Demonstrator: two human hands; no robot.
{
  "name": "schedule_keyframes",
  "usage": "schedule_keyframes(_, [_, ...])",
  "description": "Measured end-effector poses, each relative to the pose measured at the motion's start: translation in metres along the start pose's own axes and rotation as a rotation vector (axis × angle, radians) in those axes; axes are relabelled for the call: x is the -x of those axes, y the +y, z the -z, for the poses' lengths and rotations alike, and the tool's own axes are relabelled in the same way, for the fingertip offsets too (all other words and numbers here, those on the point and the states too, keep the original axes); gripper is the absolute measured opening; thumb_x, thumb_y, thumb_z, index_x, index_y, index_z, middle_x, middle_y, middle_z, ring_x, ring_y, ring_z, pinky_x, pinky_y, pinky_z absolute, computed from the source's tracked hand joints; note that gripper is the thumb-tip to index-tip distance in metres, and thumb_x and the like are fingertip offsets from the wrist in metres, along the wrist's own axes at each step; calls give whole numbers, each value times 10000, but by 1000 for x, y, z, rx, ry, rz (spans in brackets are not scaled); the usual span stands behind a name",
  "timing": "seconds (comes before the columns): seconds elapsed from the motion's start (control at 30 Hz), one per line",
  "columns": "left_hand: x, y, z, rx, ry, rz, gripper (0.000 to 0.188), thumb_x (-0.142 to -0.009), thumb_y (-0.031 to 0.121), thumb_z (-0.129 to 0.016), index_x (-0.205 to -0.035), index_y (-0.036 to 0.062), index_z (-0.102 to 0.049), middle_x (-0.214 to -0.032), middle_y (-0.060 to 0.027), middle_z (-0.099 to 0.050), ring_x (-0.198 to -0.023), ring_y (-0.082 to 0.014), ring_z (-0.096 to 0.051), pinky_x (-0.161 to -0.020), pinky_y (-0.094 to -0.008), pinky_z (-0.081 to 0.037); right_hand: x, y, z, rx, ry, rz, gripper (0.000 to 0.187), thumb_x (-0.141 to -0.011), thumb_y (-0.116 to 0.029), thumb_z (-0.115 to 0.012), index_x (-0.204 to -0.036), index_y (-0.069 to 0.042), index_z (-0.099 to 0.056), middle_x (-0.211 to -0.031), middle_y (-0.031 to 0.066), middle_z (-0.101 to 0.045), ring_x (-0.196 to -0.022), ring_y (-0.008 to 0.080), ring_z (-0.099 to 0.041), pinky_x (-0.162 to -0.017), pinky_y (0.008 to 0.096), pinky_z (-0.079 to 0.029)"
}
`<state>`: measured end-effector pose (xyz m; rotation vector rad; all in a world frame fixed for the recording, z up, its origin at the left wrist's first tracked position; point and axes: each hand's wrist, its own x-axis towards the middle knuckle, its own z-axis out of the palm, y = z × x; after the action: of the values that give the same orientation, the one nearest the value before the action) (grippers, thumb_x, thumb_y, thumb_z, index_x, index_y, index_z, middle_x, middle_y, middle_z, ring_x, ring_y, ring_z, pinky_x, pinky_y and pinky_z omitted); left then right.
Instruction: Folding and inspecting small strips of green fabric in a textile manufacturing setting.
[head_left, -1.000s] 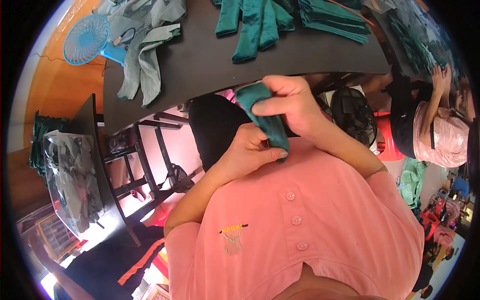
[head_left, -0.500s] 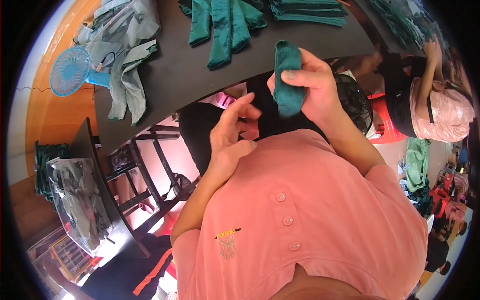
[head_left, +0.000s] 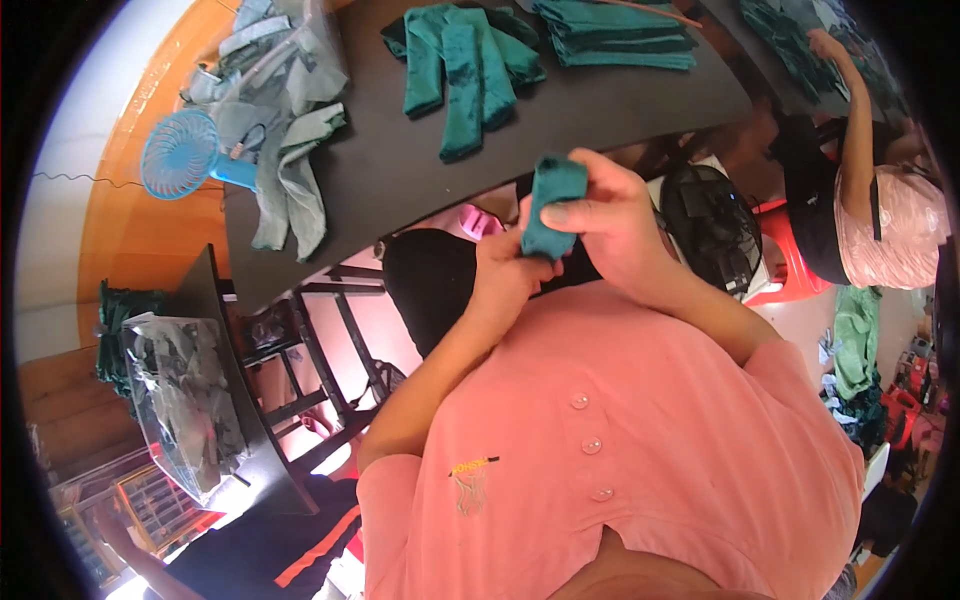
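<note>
Above my lap, just off the table's near edge, is a folded band of dark green velvet [head_left: 560, 182]. My right hand [head_left: 625, 220] pinches it from the right, with the thumb across its front and the fingers behind. At its lower left end my left hand [head_left: 503, 278] closes on the same band, fingers bent and partly hidden by it. Several similar green velvet strips [head_left: 462, 95] lie in a loose fan on the dark table [head_left: 375, 185] beyond my hands.
A stack of folded green velvet [head_left: 620, 42] lies at the far right. Grey-green fabric [head_left: 295, 185] and a blue fan [head_left: 180, 155] are at the left. Right of my arm stand a black fan [head_left: 710, 225] and red stool [head_left: 785, 245]; beyond, a co-worker's hand [head_left: 825, 45] touches fabric.
My left hand has come from free and half-open to gripping the velvet band's lower end. The right hand and band sit lower, and the whole view has shifted slightly.
</note>
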<state>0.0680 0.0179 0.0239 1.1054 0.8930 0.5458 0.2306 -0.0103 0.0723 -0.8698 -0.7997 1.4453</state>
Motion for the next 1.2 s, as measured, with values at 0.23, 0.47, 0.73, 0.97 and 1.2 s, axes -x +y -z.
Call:
schedule_keyframes(0.23, [34,-24,37,-402,53,-280,257,-650,-100,-527,-859,-27,-657,-712,-56,-571,-664,-137,-540,-620,-263,-433,9,-28,20,327,-274,-46,165,-721,-36,-744,-789,-9,-596,-729,2,-548,-676,75,-496,-597,243,-369])
schedule_keyframes(0.47, [46,-25,32,-317,183,-488,227,-633,-137,-452,-763,-44,-613,-746,-84,-593,-690,-139,-555,-625,-244,-430,17,-6,29,932,-587,361,282,-787,-246,-729,-731,-50,-534,-634,135,-495,-547,317,-476,-512,377,-356])
schedule_keyframes(0.73, [27,-65,40,-25,409,-10,236,-654,-92,-358,-595,-5,-568,-541,-48,-504,-444,-104,-414,-404,-266,-276,32,28,4,676,-703,250,433,-843,-307,-710,-627,-31,-457,-580,126,-413,-509,265,-410,-500,363,-337])
schedule_keyframes(0.97, [30,-58,67,636,98,69,40,-622,-25,-463,-610,-25,-502,-580,-184,-518,-485,-273,-485,-473,-325,-386,-1,-8,-1,613,-579,62,408,-840,-280,-721,-626,-28,-482,-546,62,-427,-492,142,-435,-491,310,-356])
schedule_keyframes(1.2, [39,66,96,-46,607,-238,148,-781,-15,-522,-859,-9,-647,-663,-77,-630,-512,-103,-542,-473,-223,-383,-159,-96,-26,301,-13,210,173,-829,-176,-713,-851,-40,-608,-769,24,-600,-644,143,-572,-604,296,-461])
